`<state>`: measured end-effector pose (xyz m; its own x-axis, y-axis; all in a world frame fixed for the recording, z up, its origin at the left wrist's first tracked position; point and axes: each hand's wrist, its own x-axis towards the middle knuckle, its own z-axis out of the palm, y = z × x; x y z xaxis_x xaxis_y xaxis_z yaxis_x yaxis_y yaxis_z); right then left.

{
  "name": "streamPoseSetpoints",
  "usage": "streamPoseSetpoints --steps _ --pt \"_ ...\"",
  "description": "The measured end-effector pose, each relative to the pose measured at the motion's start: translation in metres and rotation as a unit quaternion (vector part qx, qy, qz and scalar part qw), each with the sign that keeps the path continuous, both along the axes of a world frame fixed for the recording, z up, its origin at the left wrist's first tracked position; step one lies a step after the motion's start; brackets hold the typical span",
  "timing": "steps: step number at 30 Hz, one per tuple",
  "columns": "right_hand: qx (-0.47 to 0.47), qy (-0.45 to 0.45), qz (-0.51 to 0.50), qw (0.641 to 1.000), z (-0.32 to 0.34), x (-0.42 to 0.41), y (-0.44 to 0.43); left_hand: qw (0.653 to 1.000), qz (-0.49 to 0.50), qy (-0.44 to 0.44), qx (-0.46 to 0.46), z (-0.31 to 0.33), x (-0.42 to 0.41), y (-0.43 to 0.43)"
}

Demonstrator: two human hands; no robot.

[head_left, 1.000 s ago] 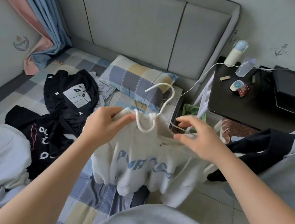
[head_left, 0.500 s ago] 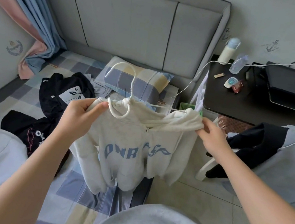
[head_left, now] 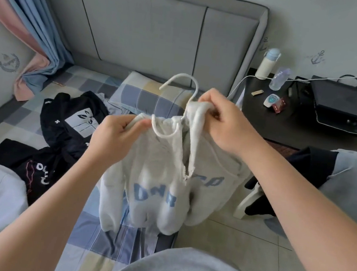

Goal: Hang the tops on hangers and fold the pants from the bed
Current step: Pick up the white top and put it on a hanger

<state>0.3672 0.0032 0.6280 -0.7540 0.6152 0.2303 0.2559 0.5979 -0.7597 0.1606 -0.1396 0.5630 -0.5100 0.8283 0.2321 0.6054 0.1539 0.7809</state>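
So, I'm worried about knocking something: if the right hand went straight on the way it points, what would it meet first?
Probably the hook of the white hanger, just past the hoodie collar that the right hand pinches. The pillow lies beyond, though depth is unclear.

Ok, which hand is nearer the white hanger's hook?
Right. The right hand grips the hoodie collar just beside the hook; the left hand holds the other side, lower and farther left.

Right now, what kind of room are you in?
Probably a bedroom: there's a padded headboard, a checked pillow on a bed strewn with clothes, and a dark bedside table.
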Motion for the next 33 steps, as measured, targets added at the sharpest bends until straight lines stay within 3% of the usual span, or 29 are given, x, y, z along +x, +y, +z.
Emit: streamPoseSetpoints --steps 3,8,11,13,16,19,22,26,33 --pt "-0.011 -0.133 0.052 0.990 -0.003 -0.008 0.000 1.000 -0.020 -0.006 0.008 0.003 0.001 0.001" --pt "-0.147 -0.097 0.096 0.980 -0.005 -0.002 0.005 0.999 0.029 -0.027 0.002 -0.002 -0.014 0.004" --pt "-0.258 -0.108 0.140 0.950 0.002 0.018 0.014 0.995 0.095 -0.036 0.012 -0.003 -0.038 -0.005" --pt "-0.284 -0.133 0.174 0.933 0.006 0.023 0.015 0.997 0.066 -0.031 -0.002 -0.002 -0.045 -0.007" --pt "-0.251 -0.133 0.135 0.949 0.007 0.015 0.008 0.999 0.003 -0.038 -0.023 0.003 -0.041 0.000" --pt "-0.193 -0.109 0.076 0.972 0.003 0.005 0.003 0.999 0.001 -0.016 -0.052 0.005 -0.032 0.006" --pt "-0.151 -0.118 0.060 0.980 0.006 0.004 0.000 0.987 0.000 0.147 -0.069 0.003 -0.020 0.007" --pt "-0.155 -0.105 0.043 0.981 0.006 0.013 0.002 0.949 -0.131 0.287 -0.021 0.009 0.004 0.013" --pt "-0.126 -0.040 -0.029 0.991 -0.002 0.061 0.011 0.965 -0.177 0.187 0.050 0.011 0.044 0.040"
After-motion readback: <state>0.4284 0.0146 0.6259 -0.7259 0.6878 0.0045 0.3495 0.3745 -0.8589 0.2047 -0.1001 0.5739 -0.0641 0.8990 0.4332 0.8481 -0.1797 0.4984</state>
